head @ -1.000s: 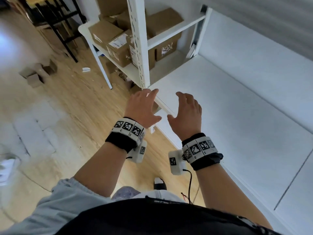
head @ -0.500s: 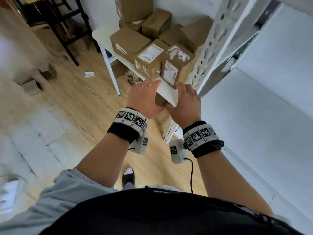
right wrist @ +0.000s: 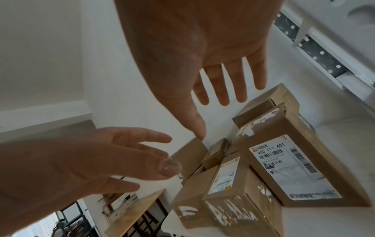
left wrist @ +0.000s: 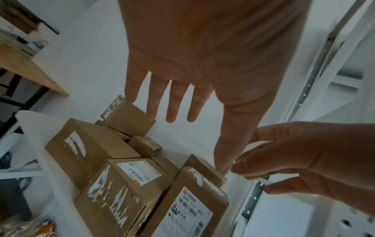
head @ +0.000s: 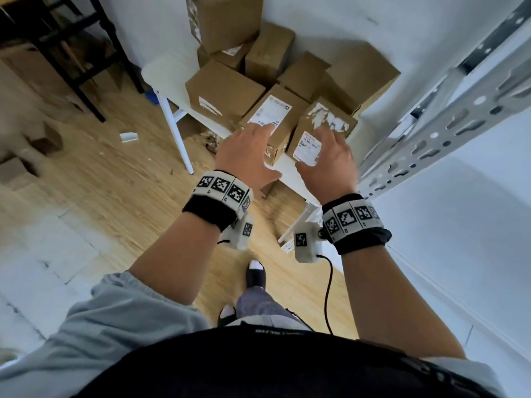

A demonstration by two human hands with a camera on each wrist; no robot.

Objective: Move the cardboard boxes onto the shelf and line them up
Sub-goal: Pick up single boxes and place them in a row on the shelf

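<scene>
- Above the white table (head: 169, 79), both my hands hung over a heap of cardboard boxes (head: 287, 90), palms down, neither one holding anything.
- Left hand (head: 247, 155): fingers (left wrist: 171, 102) straight and spread, thumb out to the side. From the head view its fingertips lay over the box with the white top label (head: 273, 122); the wrist views showed air between fingers and cardboard, so no contact I could confirm.
- Right hand (head: 330, 162): likewise spread and slack, fingers (right wrist: 223, 86) apart, thumb pointing toward the left hand. It hovered over the tall box with the barcode label (head: 314, 139), whose top face carried torn white tape scraps.
- These two boxes stood side by side at the near edge of the table, touching or nearly so. The barcode label read "900 T11 401" from the right wrist view.
- Behind them: a larger plain box (head: 222, 90) to the left, more boxes crowded against the wall, some stacked on others.
- Grey metal shelf upright (head: 448, 130), punched with slots, rose just right of the table; the white shelf board (head: 459, 254) lay at my right.
- Underfoot, wood floor (head: 100, 173), with a small white scrap (head: 128, 137) on it.
- A black chair frame (head: 83, 53) stood at far left.
</scene>
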